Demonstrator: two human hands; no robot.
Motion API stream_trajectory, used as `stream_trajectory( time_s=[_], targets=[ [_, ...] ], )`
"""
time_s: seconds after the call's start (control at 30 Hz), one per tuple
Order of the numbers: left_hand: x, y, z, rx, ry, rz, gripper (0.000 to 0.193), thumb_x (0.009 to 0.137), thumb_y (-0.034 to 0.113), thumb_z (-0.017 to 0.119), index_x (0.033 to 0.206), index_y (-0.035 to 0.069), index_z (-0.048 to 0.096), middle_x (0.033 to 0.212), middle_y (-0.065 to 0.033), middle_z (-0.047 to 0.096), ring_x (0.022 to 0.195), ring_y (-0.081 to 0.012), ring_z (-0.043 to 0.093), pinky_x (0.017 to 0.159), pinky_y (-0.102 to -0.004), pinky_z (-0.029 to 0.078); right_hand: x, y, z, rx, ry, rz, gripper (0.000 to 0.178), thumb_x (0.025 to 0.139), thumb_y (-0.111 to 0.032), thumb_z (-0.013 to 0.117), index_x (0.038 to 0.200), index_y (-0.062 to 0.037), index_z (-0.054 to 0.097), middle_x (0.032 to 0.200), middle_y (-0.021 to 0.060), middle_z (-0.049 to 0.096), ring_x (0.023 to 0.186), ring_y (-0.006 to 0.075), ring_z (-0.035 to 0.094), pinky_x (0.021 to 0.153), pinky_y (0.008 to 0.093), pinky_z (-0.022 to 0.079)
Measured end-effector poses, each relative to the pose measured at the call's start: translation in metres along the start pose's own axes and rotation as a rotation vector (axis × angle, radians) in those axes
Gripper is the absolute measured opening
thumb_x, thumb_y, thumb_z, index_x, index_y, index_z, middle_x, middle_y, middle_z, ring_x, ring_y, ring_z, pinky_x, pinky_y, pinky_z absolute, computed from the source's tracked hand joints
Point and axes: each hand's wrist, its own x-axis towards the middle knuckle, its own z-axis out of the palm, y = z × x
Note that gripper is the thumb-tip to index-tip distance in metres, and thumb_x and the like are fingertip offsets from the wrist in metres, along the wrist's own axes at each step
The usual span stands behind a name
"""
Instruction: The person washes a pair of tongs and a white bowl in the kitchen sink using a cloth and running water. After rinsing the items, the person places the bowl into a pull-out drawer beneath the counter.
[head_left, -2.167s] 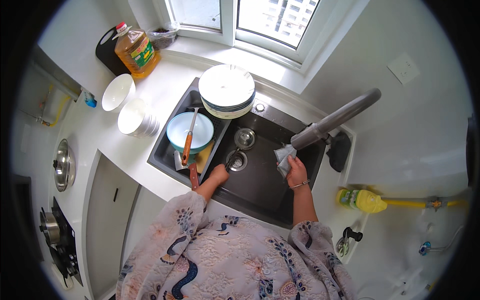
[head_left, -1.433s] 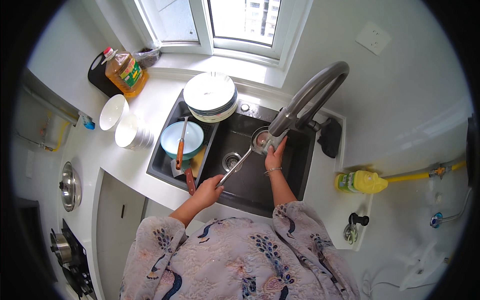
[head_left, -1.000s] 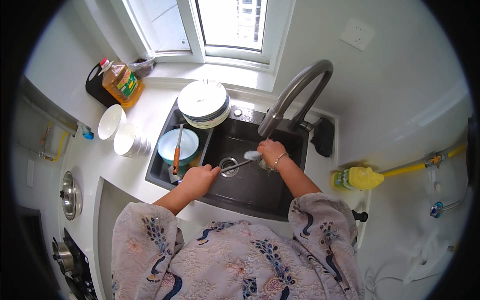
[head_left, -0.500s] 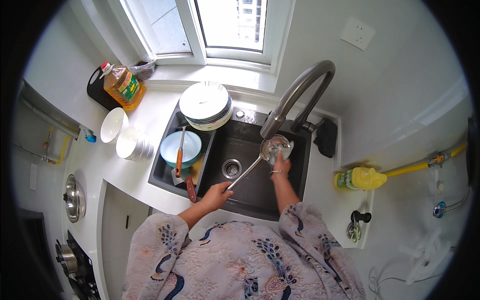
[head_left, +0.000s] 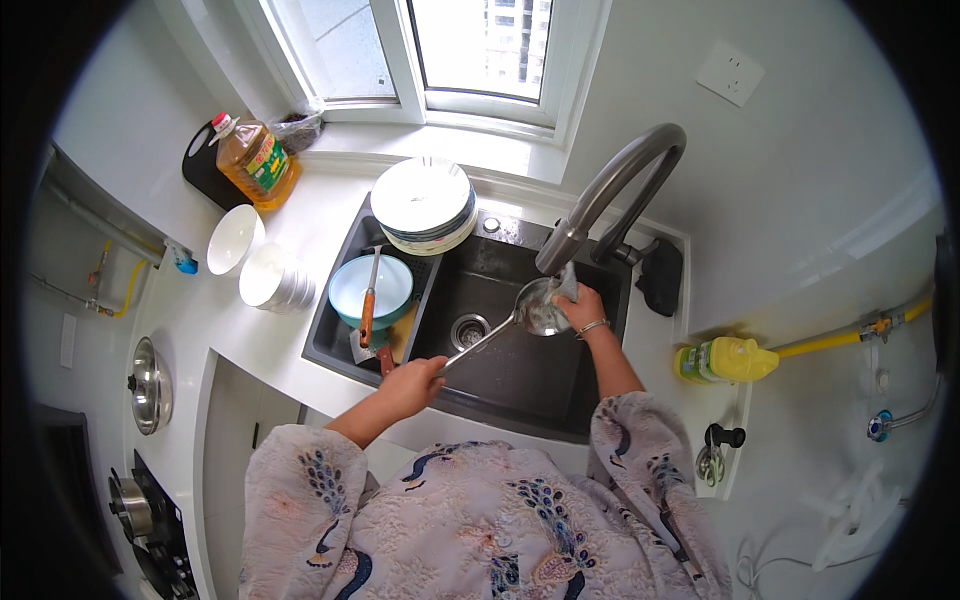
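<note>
My left hand (head_left: 412, 386) is closed round the handle end of a metal ladle (head_left: 482, 344), which slants up to the right over the large basin of the dark sink (head_left: 520, 383). At its bowl end, my right hand (head_left: 582, 310) pinches a greyish cloth (head_left: 567, 283) against the far rim of the bowl. The faucet (head_left: 563, 245) hangs just above that hand; no running water can be made out. A light-blue bowl (head_left: 350, 283) sits in the small left compartment, with a wooden-handled utensil (head_left: 367, 315) lying across it.
A stack of plates (head_left: 422, 195) rests at the sink's back left. Left on the counter are white bowls (head_left: 268, 278), an oil bottle (head_left: 258, 165) and a metal lid (head_left: 149, 385). A red-handled knife (head_left: 386, 361) lies near my left hand. A yellow jug (head_left: 728, 360) stands right.
My right hand has shifted right and turned, moving the cloth from inside the ladle's bowl to its far rim. My left hand keeps its hold on the handle. The whole view has shifted slightly.
</note>
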Motion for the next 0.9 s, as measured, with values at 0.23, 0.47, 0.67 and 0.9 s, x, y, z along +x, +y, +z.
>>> stream_trajectory(
  time_s=[0.23, 0.47, 0.67, 0.9],
  targets=[
    [0.014, 0.011, -0.03, 0.471, 0.018, 0.17, 0.028, 0.075, 0.008, 0.056, 0.104, 0.009, 0.055, 0.076, -0.0107, 0.055, 0.068, -0.0285, 0.061, 0.056, -0.0381, 0.049, 0.009, -0.058, -0.015, -0.829, -0.463, -0.359, 0.012, 0.077, -0.016, 0.058, 0.086, -0.0116, 0.064, 0.078, 0.011, 0.066, 0.074, 0.0295, 0.065, 0.063, 0.0426, 0.05],
    [0.026, 0.013, -0.017, 0.504, 0.073, 0.178, 0.024, 0.08, 0.015, 0.058, 0.103, 0.011, 0.058, 0.074, -0.0091, 0.056, 0.069, -0.0283, 0.061, 0.057, -0.039, 0.048, 0.012, -0.066, -0.002, -0.891, -0.647, -0.396, 0.013, 0.078, -0.019, 0.056, 0.086, -0.0155, 0.066, 0.085, 0.0056, 0.068, 0.084, 0.0264, 0.066, 0.065, 0.0409, 0.051],
    [0.013, 0.007, 0.006, -0.218, 0.014, -0.168, 0.032, 0.084, 0.015, 0.06, 0.114, 0.003, 0.055, 0.083, -0.0112, 0.062, 0.072, -0.0199, 0.059, 0.066, -0.0299, 0.046, 0.032, -0.003, -0.012, 0.019, -0.02, -0.037, 0.022, 0.079, -0.027, 0.066, 0.09, -0.0085, 0.065, 0.08, 0.0089, 0.066, 0.076, 0.0239, 0.065, 0.064, 0.0373, 0.051],
    [0.022, 0.009, 0.073, -0.524, 0.001, -0.189, 0.035, 0.083, 0.012, 0.061, 0.114, -0.004, 0.055, 0.091, -0.0103, 0.064, 0.081, -0.0143, 0.057, 0.075, -0.0286, 0.046, -0.03, 0.0, 0.077, 1.328, 0.407, 0.904, 0.049, 0.083, -0.04, 0.064, 0.116, -0.0059, 0.052, 0.097, 0.0052, 0.064, 0.085, 0.0238, 0.062, 0.068, 0.0362, 0.054]
  ],
)
